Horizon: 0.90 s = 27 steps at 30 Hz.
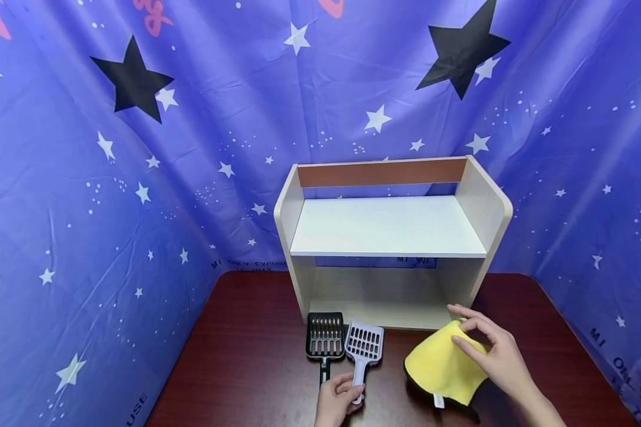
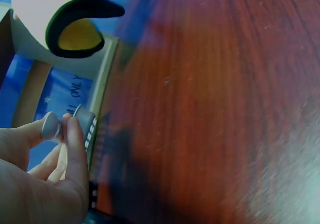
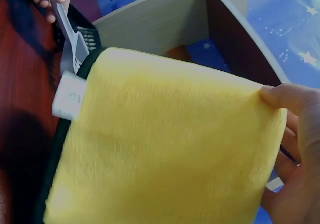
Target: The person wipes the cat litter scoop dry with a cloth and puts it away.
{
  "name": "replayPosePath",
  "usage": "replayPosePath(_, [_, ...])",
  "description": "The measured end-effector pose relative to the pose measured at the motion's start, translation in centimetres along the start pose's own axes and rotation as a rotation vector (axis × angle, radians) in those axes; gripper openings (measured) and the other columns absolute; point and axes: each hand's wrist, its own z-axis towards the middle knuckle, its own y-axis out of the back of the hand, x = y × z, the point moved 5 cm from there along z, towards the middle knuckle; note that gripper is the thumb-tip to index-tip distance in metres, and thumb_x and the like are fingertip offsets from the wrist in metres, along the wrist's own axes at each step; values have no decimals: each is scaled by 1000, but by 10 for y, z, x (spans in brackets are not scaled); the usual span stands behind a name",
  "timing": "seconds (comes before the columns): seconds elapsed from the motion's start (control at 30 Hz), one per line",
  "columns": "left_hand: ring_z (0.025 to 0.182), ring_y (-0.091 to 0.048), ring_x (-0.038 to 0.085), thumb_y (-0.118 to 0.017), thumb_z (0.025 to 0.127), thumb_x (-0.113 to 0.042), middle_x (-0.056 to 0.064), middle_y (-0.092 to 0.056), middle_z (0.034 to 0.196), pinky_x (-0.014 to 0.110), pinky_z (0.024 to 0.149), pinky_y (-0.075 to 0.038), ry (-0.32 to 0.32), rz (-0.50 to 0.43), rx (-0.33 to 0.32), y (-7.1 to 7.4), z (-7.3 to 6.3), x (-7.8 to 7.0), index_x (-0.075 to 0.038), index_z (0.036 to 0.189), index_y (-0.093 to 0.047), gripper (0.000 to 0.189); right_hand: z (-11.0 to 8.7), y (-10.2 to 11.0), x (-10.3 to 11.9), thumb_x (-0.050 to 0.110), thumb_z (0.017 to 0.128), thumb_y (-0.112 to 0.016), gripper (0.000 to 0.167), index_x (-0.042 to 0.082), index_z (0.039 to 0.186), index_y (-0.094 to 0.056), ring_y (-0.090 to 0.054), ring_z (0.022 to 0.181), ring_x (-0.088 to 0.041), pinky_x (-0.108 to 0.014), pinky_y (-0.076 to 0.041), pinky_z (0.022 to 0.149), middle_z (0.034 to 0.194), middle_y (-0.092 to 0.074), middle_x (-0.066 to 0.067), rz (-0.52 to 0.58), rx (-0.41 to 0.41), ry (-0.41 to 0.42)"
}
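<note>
My left hand grips the handle of a pale lilac slotted litter scoop. The handle's end shows between thumb and fingers in the left wrist view. Beside it on the table lies a black slotted scoop. On the right, my right hand pinches a yellow cloth by its upper edge. In the right wrist view the cloth hangs from thumb and fingers, with a dark border and a white label.
A two-tier pale wooden shelf stands at the back of the dark red-brown table, just behind the scoops and cloth. A blue star-printed curtain encloses the back and both sides.
</note>
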Motion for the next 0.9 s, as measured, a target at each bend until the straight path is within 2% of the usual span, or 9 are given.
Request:
replayPosePath(0.03, [74,-68,6,-73,86,-5,8,-77,93,23,65,-61,-16,-7,13,1,0,-1,17,120,-59,43,1,0,1,-11,77,-77,33,15,89,-63,-55,126,4,-5,-42,99,125,-69,-15,15,7,-3])
replayPosePath(0.13, [72,-68,4,-72,87,-5,11,-77,95,21,64,-60,-42,-2,37,4,0,-5,17,121,-58,43,3,1,6,-13,77,-76,34,14,91,-62,-56,126,2,-6,-38,103,118,-72,-13,33,2,15])
replayPosePath(0.3, [70,-66,3,-68,89,-1,22,-75,99,19,63,-58,19,9,14,8,-3,-21,16,126,-57,42,6,1,15,-18,74,-74,37,10,98,-67,-62,105,6,-5,-44,90,105,-73,3,24,-49,84])
replayPosePath(0.43, [70,-66,6,-65,91,-1,24,-74,101,18,63,-58,29,0,20,10,-5,-34,16,127,-56,41,8,0,20,-22,74,-70,44,6,107,-64,-57,96,5,-6,-44,82,105,-65,11,29,-16,145])
replayPosePath(0.67, [71,-67,7,-63,92,-1,25,-73,102,18,65,-58,-11,4,38,16,-3,-50,16,127,-57,39,8,-4,19,-23,68,-63,53,0,116,-58,-50,107,4,-8,-39,92,115,-57,6,32,100,220])
replayPosePath(0.8, [69,-67,5,-64,92,-1,16,-75,95,18,65,-58,-31,-8,36,20,-2,-62,15,127,-58,39,9,-5,22,-24,69,-68,58,2,121,-60,-51,110,8,-6,-39,93,116,-60,6,-18,118,267])
replayPosePath(0.9, [69,-67,4,-63,93,0,15,-74,93,17,64,-58,-53,-19,41,22,-3,-70,16,126,-58,38,11,-6,24,-21,71,-73,60,6,124,-62,-56,109,9,-4,-43,90,116,-66,6,-29,131,261])
